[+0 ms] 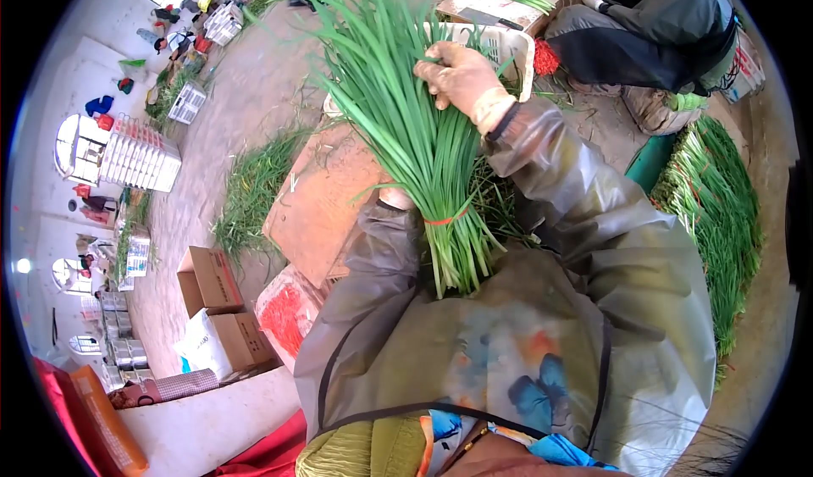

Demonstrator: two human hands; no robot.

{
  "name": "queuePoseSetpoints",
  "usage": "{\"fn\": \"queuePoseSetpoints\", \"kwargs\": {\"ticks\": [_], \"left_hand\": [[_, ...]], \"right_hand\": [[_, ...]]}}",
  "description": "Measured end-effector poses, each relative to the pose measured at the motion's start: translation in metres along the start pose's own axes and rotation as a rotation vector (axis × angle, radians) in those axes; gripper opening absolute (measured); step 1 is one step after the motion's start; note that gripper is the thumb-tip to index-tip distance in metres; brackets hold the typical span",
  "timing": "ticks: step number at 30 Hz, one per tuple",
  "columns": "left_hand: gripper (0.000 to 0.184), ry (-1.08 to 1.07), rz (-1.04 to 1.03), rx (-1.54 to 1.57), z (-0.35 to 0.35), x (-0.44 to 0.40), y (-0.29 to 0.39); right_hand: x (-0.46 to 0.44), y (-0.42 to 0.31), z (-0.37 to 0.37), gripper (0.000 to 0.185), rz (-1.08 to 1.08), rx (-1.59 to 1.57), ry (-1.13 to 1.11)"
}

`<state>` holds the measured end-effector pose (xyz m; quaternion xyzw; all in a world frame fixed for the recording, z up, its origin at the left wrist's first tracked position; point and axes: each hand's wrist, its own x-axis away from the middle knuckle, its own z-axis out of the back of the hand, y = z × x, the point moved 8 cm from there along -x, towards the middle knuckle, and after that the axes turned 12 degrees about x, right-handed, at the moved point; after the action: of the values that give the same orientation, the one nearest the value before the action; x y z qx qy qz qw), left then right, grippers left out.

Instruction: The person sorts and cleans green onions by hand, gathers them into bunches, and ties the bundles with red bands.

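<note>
A large bunch of garlic chives (pixel 423 151) is in front of me, its pale stem ends toward my body and its green leaves fanning away. A red band (pixel 446 219) circles it near the stems. My right hand (pixel 466 83), in a pale glove, has curled fingers gripping the upper leaves from the right. Under the left side of the bunch, my left hand (pixel 395 197) holds it. Only a bit of that hand shows, and its fingers are hidden behind the leaves. Below the bunch lies a brown board (pixel 326 193).
Loose leaves (pixel 258 185) litter the floor at left. Red bands fill a container (pixel 284 320) by my left elbow, near cardboard boxes (pixel 207 282). A white crate (pixel 517 49) stands ahead. Another person (pixel 652 28) sits at upper right, above a large chive pile (pixel 716 214).
</note>
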<state>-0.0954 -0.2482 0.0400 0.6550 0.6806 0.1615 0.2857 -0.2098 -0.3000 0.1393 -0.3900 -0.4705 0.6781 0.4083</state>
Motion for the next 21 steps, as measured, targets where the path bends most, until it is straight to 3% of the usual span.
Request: {"fn": "queuePoseSetpoints", "kwargs": {"ticks": [2,5,7,9,10,11,13,14,17,19,21], "left_hand": [[0.049,0.005,-0.005,-0.007,-0.003,-0.004,0.009],[0.050,0.021,0.003,-0.066,-0.004,-0.007,0.020],[0.051,0.021,0.002,-0.158,-0.009,-0.008,0.022],[0.052,0.030,-0.052,-0.356,-0.017,-0.007,0.012],[0.060,0.063,-0.112,-0.484,-0.015,-0.010,0.002],[0.057,0.019,-0.070,-0.385,-0.035,-0.007,-0.018],[0.052,0.055,-0.009,-0.522,-0.046,0.002,-0.034],[0.052,0.109,-0.006,-0.625,-0.038,0.002,-0.034],[0.041,0.191,0.185,-0.190,-0.040,0.000,-0.043],[0.034,0.199,0.249,-0.163,-0.039,-0.001,-0.048],[0.030,0.145,0.376,-0.174,-0.027,-0.008,-0.062]], "right_hand": [[0.002,0.013,0.015,0.031,0.025,-0.208,0.094],[0.028,0.042,0.054,0.038,0.137,-0.242,0.334],[0.044,0.085,0.024,0.053,-0.038,-0.367,0.051],[0.053,0.140,-0.006,0.065,-0.080,-0.233,-0.009],[0.057,0.134,-0.006,0.066,-0.100,-0.239,0.028],[0.060,0.124,-0.006,0.068,-0.122,-0.244,0.067],[0.061,0.122,0.010,0.058,-0.161,-0.631,0.132],[0.062,0.136,0.022,0.053,-0.179,-0.631,0.170],[0.076,0.140,0.053,0.041,-0.028,-0.609,0.390],[0.088,0.140,0.069,0.039,-0.077,-0.680,0.547],[0.093,0.151,0.077,0.038,-0.108,-0.606,0.467]]}}
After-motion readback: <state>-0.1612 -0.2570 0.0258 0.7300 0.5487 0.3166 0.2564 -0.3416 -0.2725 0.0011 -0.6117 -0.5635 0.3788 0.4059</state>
